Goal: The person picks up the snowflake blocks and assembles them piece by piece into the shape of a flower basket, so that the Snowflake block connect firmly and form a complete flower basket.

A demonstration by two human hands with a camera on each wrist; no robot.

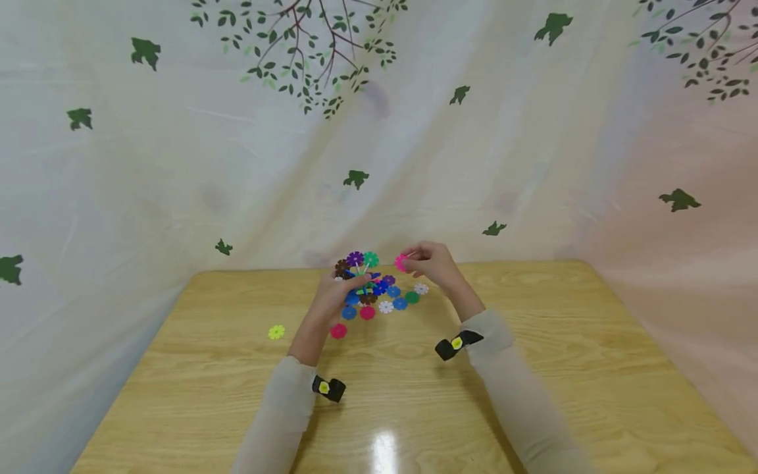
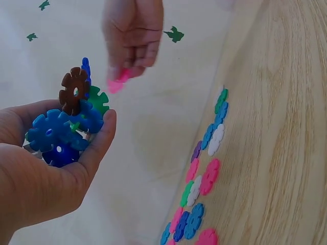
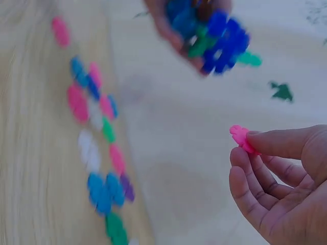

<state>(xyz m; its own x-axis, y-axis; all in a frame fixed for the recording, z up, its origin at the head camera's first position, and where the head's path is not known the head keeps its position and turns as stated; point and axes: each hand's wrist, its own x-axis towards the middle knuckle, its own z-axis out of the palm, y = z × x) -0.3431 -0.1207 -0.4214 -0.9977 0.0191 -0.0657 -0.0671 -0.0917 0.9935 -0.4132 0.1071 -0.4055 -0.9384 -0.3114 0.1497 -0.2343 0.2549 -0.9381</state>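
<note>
A cluster of interlocked snowflake discs point(image 1: 357, 270) — blue, brown, purple and green — sits cupped in the left hand point(image 1: 339, 294), fingers curled round it, just above the middle of the frame and held over the tabletop point(image 1: 533, 368). To its right, level with it and only a short gap away, the right hand point(image 1: 431, 262) pinches a single pink disc point(image 1: 401, 263) between thumb and fingertips, the disc's flat face turned edge-on toward the cluster. In the left wrist view the cluster point(image 2: 64, 130) rests in the palm at lower left with a brown disc standing upright on top, while the pink disc point(image 2: 117, 81) hangs above and slightly right of it; the right wrist view shows the pink disc point(image 3: 240, 138) at centre right and the cluster point(image 3: 212, 35) blurred at the top. Neither piece touches the other — the right hand is the one nearer the gap. Below both hands, loose discs point(image 1: 385, 301) lie scattered on the pale wood-grain surface, with a lone yellow disc point(image 1: 276, 332) off to the left. A pale curtain point(image 1: 177, 164) printed with green leaves and branches closes off the background
</note>
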